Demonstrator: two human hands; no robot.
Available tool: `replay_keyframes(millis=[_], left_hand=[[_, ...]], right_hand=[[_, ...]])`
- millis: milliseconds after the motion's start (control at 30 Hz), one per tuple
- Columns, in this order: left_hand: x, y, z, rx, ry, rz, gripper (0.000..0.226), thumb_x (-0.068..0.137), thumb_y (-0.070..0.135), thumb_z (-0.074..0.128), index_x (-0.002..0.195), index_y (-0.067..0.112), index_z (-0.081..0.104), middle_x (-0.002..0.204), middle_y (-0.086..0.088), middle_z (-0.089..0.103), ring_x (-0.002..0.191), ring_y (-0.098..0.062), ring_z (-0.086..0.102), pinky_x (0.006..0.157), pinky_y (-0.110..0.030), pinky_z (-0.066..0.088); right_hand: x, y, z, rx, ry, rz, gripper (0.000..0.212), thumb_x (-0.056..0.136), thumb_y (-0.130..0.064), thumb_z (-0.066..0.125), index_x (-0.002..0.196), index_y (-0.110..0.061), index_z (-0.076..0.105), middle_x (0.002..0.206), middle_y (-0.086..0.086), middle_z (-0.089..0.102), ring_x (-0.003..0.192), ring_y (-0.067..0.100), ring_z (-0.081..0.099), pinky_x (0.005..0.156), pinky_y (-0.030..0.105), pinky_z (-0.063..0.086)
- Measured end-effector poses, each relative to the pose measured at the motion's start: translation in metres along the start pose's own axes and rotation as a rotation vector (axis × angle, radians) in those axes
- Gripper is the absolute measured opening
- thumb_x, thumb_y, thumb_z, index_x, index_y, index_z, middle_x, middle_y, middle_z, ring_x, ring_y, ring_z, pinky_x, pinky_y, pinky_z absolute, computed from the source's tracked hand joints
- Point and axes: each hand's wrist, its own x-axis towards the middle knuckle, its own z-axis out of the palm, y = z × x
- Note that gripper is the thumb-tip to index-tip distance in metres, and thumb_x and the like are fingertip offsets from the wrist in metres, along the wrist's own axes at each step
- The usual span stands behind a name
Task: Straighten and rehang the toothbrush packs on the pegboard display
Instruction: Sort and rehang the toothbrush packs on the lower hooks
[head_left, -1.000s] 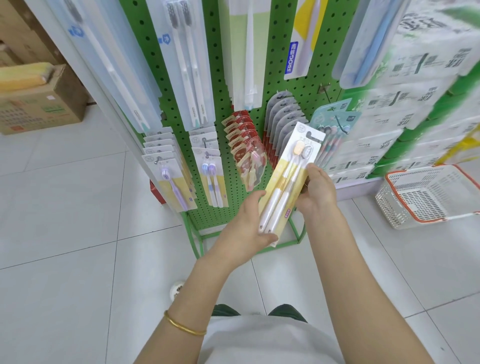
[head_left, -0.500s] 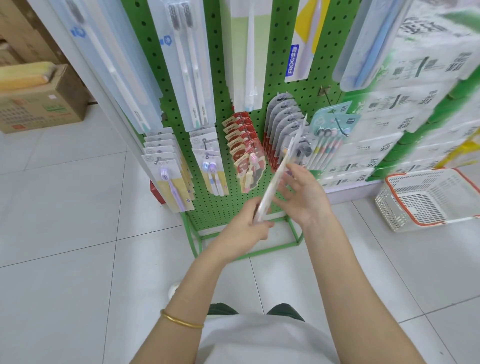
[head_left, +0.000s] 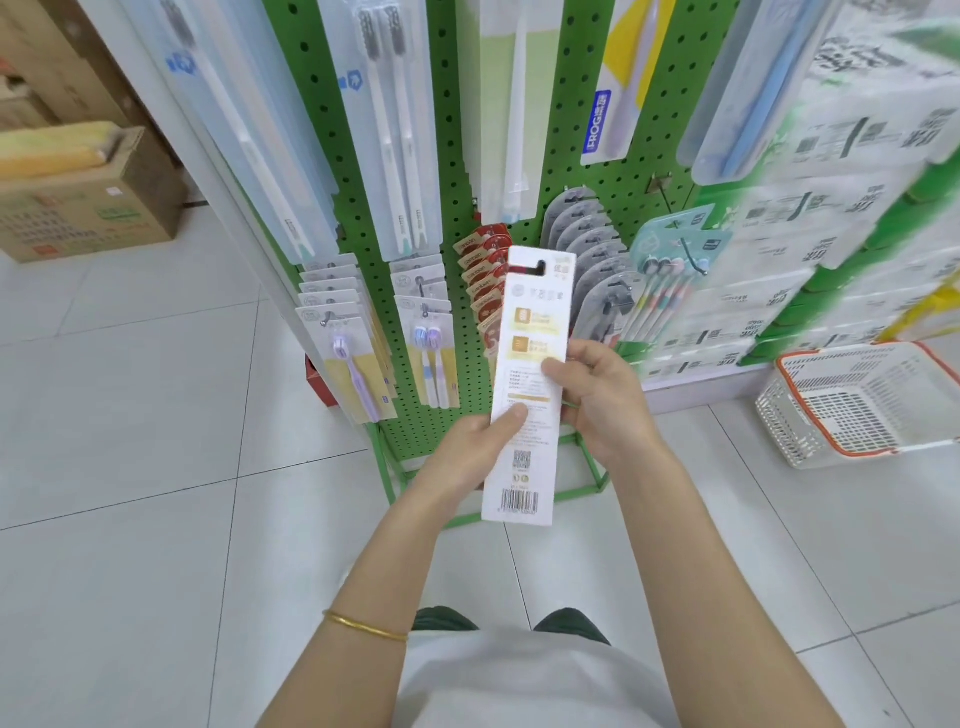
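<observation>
I hold one toothbrush pack (head_left: 530, 322) upright in front of the green pegboard (head_left: 457, 156), its white printed back with a barcode facing me. My left hand (head_left: 478, 452) grips its lower left edge, thumb on the card. My right hand (head_left: 605, 395) holds the right edge at mid-height, thumb across the print. The pack's hang hole is at the top, off any peg. Rows of packs hang behind: purple-brush packs (head_left: 353, 364), blue-brush packs (head_left: 428, 343), red packs (head_left: 485, 280), grey packs (head_left: 587, 244).
A white basket with an orange rim (head_left: 862, 405) sits on the floor at the right. Stacked tissue packs (head_left: 831, 218) fill the right shelf. A cardboard box (head_left: 88, 208) stands at the far left. The green stand's foot frame (head_left: 587, 467) rests on white tiles.
The pack has been flipped over: its yellow front faced me, then it stood edge-on, and its white back now faces me, held upright. Both hands shifted their grip.
</observation>
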Motion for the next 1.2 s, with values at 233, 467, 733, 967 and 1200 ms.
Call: replay_keyframes(millis=[233, 467, 733, 967, 1200], left_hand=[[0.006, 0.025, -0.018, -0.097, 0.275, 0.257, 0.024, 0.096, 0.033, 0.053, 0.102, 0.011, 0.062, 0.1, -0.007, 0.072, 0.094, -0.026, 0.069, 0.088, -0.051, 0.052], [0.005, 0.025, -0.036, -0.329, 0.411, 0.388, 0.012, 0.094, 0.009, 0.055, 0.101, 0.017, 0.06, 0.094, 0.002, 0.068, 0.083, -0.012, 0.065, 0.075, -0.03, 0.054], [0.007, 0.015, -0.05, -0.418, 0.239, 0.336, 0.02, 0.096, 0.008, 0.05, 0.114, 0.007, 0.059, 0.103, -0.008, 0.068, 0.095, -0.024, 0.063, 0.087, -0.048, 0.051], [0.018, 0.024, -0.06, -0.242, 0.409, 0.353, 0.025, 0.091, 0.007, 0.06, 0.115, 0.016, 0.058, 0.113, -0.006, 0.065, 0.105, -0.017, 0.062, 0.091, -0.034, 0.052], [0.025, 0.024, -0.078, -0.052, 0.582, 0.355, 0.027, 0.093, 0.005, 0.051, 0.116, 0.02, 0.056, 0.118, 0.004, 0.059, 0.095, 0.002, 0.055, 0.088, -0.019, 0.047]], right_hand=[[-0.007, 0.005, 0.005, -0.026, -0.231, 0.05, 0.013, 0.088, -0.001, 0.059, 0.083, -0.013, 0.062, 0.078, 0.005, 0.073, 0.068, 0.018, 0.067, 0.059, 0.03, 0.054], [-0.005, 0.02, 0.009, -0.064, -0.414, 0.175, 0.006, 0.084, -0.007, 0.063, 0.082, -0.011, 0.061, 0.08, 0.002, 0.073, 0.068, 0.015, 0.067, 0.057, 0.025, 0.053], [0.005, 0.046, 0.023, 0.029, -0.68, 0.289, 0.085, 0.058, -0.053, 0.084, 0.122, -0.005, 0.056, 0.115, 0.013, 0.066, 0.109, 0.026, 0.06, 0.096, 0.04, 0.049], [0.02, 0.053, 0.033, 0.046, -0.577, 0.209, 0.079, 0.053, -0.05, 0.087, 0.116, -0.01, 0.06, 0.104, 0.006, 0.065, 0.101, 0.022, 0.064, 0.091, 0.041, 0.051], [0.03, 0.051, 0.073, -0.586, 0.01, -0.091, 0.047, 0.069, -0.034, 0.082, 0.102, -0.022, 0.05, 0.102, 0.002, 0.057, 0.094, 0.019, 0.055, 0.074, 0.02, 0.043]])
